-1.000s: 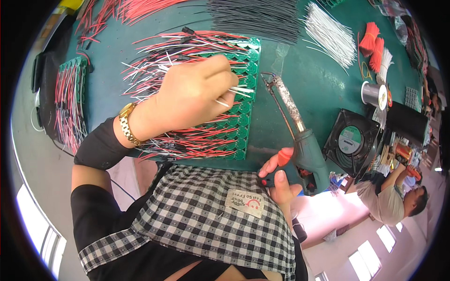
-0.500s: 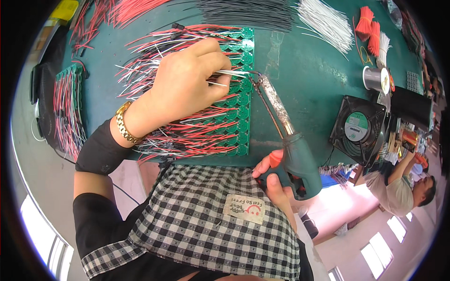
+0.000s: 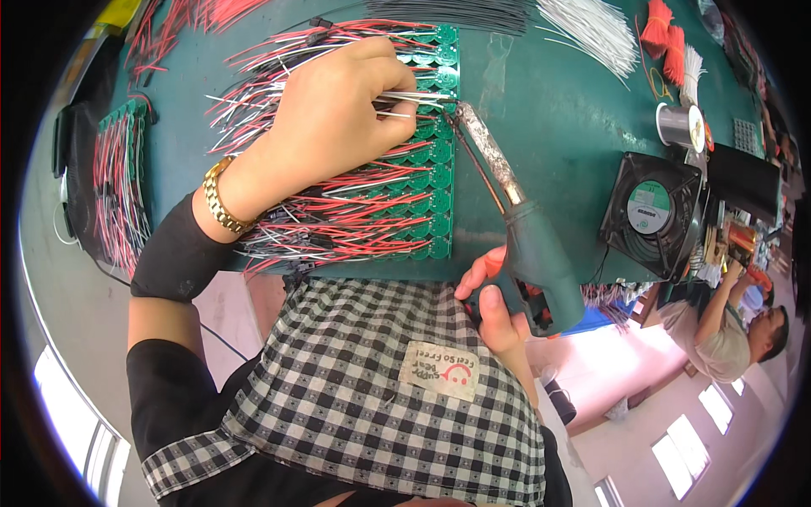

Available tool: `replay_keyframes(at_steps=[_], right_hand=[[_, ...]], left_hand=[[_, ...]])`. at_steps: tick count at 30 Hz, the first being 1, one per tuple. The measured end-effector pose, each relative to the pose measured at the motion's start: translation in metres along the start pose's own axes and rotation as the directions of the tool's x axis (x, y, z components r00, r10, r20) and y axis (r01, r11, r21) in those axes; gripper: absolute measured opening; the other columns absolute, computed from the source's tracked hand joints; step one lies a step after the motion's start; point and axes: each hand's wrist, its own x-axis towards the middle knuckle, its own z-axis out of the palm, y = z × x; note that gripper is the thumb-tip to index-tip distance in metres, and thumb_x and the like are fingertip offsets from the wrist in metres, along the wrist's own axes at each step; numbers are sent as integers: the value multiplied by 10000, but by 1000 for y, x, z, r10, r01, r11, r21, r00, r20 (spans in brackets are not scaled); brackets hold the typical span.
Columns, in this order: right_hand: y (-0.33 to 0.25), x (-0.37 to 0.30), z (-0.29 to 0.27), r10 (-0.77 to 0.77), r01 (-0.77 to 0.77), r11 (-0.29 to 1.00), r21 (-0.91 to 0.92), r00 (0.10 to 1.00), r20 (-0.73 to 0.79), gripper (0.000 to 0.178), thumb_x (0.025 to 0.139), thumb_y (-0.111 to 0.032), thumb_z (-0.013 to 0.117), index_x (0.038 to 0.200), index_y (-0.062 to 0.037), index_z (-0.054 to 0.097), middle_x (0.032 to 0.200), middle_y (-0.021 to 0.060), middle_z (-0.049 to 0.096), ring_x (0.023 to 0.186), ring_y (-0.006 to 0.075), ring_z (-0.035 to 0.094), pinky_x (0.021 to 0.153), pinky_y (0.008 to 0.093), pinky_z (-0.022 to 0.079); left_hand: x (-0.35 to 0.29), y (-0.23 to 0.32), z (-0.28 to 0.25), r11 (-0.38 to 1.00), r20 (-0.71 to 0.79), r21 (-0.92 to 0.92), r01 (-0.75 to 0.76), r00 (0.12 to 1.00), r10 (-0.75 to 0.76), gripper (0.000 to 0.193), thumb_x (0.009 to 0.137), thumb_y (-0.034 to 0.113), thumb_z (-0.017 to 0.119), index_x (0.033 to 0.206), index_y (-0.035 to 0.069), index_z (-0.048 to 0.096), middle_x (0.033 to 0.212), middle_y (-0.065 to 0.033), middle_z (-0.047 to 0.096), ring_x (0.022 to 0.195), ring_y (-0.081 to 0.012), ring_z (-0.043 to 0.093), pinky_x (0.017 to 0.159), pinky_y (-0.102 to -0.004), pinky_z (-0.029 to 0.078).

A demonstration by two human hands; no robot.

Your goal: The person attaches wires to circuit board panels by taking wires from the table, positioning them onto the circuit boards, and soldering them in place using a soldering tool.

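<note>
Green workbench (image 3: 549, 110), seen from above. A panel of small round green circuit boards (image 3: 435, 160) lies on it, left of centre, with red, white and black wire leads (image 3: 338, 211) fanned out to its left. The left hand (image 3: 338, 118) rests on the leads, fingers pinched on fine tweezers (image 3: 414, 98) whose tip meets the panel's upper boards. The right hand (image 3: 494, 304), at the bench's near edge, is clenched round the grip of a pistol-type soldering iron (image 3: 524, 237); its tip touches the same spot. Right: a black cooling fan (image 3: 650, 211) and a solder spool (image 3: 680, 125). Far edge: bundles of white wires (image 3: 591, 34).
</note>
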Motion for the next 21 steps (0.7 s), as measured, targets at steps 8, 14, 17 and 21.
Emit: replay_keyframes(at_steps=[8, 14, 17, 21], right_hand=[[8, 6, -7, -67, 82, 982, -173, 994, 86, 345, 846, -132, 556, 1146, -1, 446, 826, 129, 534, 649, 188, 536, 582, 317, 483], [13, 1, -5, -130, 129, 990, -59, 992, -2, 429, 835, -144, 576, 1206, 0, 418, 819, 133, 537, 644, 194, 538, 578, 322, 487], [12, -1, -6, -170, 168, 981, -100, 985, -13, 465, 833, -163, 597, 1226, -3, 407, 823, 137, 543, 645, 200, 541, 592, 330, 496], [15, -6, -10, -184, 182, 983, -35, 981, -61, 501, 835, -212, 638, 1229, -9, 405, 833, 142, 548, 669, 220, 561, 620, 344, 509]], left_hand=[[1, -8, 4, 997, 40, 77, 20, 999, -23, 106, 690, 151, 651, 747, 64, 631, 744, -56, 577, 679, -260, 605, 599, -363, 488], [4, -10, 6, 997, -5, 74, -30, 1000, 30, 94, 676, 78, 646, 759, 40, 623, 709, -71, 541, 615, -249, 558, 562, -325, 456], [5, -11, 6, 996, 3, 86, -27, 1000, 27, 93, 682, 90, 642, 760, 41, 626, 712, -71, 545, 623, -253, 566, 565, -334, 459], [5, -13, 4, 995, 19, 96, -14, 1000, 12, 95, 689, 106, 639, 761, 45, 628, 723, -68, 551, 629, -255, 571, 566, -339, 461]])
